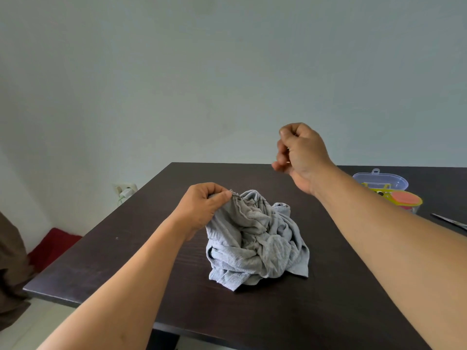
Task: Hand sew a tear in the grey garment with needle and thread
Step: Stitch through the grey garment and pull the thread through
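Observation:
A crumpled grey garment (257, 241) lies bunched in the middle of the dark table (126, 261). My left hand (204, 207) pinches its raised upper edge, where a line of dark stitches (249, 199) runs along the fabric. My right hand (299, 154) is lifted above and to the right of the garment, fingers closed. A thin metal tip, the needle (288, 162), shows between its fingers. The thread between hand and garment is too fine to see.
A clear plastic sewing box (380, 181) with yellow and pink items stands at the table's right rear. Scissors (449, 221) lie near the right edge. A wall socket with a charger (125, 192) sits beyond the table's left side, a red cushion (54, 245) below it.

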Action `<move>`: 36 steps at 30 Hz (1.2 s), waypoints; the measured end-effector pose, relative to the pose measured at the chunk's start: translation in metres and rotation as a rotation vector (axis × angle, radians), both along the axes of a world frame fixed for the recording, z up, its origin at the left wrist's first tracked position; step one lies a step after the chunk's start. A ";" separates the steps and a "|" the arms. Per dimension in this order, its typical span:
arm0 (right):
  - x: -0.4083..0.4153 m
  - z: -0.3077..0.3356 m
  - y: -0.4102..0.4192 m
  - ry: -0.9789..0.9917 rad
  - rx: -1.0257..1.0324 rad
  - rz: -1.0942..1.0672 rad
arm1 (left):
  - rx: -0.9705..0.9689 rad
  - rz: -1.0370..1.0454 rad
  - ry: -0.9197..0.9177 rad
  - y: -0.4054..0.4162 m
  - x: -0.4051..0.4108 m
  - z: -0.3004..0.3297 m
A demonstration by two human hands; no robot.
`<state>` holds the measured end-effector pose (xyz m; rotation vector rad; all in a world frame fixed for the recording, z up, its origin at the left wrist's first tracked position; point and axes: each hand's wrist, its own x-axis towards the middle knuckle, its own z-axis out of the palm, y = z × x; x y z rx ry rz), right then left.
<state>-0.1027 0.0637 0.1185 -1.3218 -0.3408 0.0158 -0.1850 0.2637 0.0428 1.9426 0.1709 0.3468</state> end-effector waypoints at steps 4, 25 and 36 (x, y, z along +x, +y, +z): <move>0.009 -0.007 -0.015 -0.342 -0.549 -0.146 | -0.009 0.019 -0.016 0.000 0.001 0.000; 0.000 -0.010 0.006 0.194 0.026 0.092 | 0.075 0.008 -0.057 -0.001 0.004 0.001; -0.006 -0.024 0.011 -0.484 -0.874 -0.047 | 0.154 0.006 -0.040 -0.006 0.005 0.007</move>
